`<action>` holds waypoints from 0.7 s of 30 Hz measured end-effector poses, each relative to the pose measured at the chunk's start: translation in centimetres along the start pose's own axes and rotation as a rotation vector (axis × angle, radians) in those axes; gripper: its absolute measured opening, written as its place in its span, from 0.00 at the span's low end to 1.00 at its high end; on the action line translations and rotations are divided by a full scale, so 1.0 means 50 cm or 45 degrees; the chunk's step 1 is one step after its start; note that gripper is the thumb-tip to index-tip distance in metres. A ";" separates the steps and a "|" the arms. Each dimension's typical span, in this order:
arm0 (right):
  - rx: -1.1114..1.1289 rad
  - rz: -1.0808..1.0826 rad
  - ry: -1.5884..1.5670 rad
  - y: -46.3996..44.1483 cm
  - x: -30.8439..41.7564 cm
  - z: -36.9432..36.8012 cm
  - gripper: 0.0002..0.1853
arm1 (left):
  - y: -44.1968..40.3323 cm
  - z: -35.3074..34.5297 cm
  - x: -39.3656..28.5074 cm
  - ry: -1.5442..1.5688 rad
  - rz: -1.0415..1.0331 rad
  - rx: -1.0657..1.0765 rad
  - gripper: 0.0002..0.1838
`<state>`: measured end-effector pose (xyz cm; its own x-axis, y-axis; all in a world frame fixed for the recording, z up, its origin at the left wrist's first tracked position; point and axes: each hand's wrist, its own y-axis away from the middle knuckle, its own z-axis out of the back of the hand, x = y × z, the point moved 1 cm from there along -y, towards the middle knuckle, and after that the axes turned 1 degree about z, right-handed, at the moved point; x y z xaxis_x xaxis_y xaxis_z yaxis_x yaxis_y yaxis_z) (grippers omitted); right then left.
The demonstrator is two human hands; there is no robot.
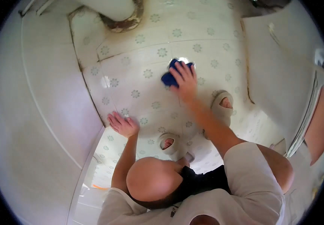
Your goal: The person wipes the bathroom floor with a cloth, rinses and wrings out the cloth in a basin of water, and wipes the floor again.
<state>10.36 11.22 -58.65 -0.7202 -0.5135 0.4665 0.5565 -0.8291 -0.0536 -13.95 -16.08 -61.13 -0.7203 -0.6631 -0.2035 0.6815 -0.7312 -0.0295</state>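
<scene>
A dark blue cloth [169,78] lies bunched on the pale, flower-patterned floor [147,60]. My right hand [186,80] is on top of it, fingers curved over the cloth and gripping it against the floor. Farther left and nearer my body, my left hand [124,125] is open with nothing in it. Its fingers are stretched out over the floor close to the foot of the white wall panel. Whether that palm bears on the floor is hard to tell.
My feet, in light slippers [222,105], are planted between my arms. A white fixture base [117,9] with a brown-stained rim stands at the top. White panels rise on the left [45,93] and right [278,56], with dark grime along the left floor seam.
</scene>
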 end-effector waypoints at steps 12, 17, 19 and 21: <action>-0.658 -0.970 0.208 0.061 -0.234 0.083 0.38 | 0.001 -0.011 0.005 -0.168 0.007 0.062 0.49; -0.530 -0.838 0.082 0.071 -0.093 0.029 0.39 | 0.005 -0.019 0.010 -0.180 0.019 0.065 0.48; -0.379 -0.583 -0.005 0.057 -0.027 0.002 0.38 | 0.009 -0.018 0.015 -0.201 -0.005 0.046 0.48; -0.211 -0.268 -0.093 0.056 0.036 -0.032 0.37 | 0.009 -0.021 0.018 -0.229 -0.034 0.024 0.48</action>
<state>9.97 7.61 -59.37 -0.7778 -0.3135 0.5448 0.3177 -0.9439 -0.0896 -14.16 -16.82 -62.37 -0.7508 -0.6600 -0.0245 0.6604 -0.7508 -0.0135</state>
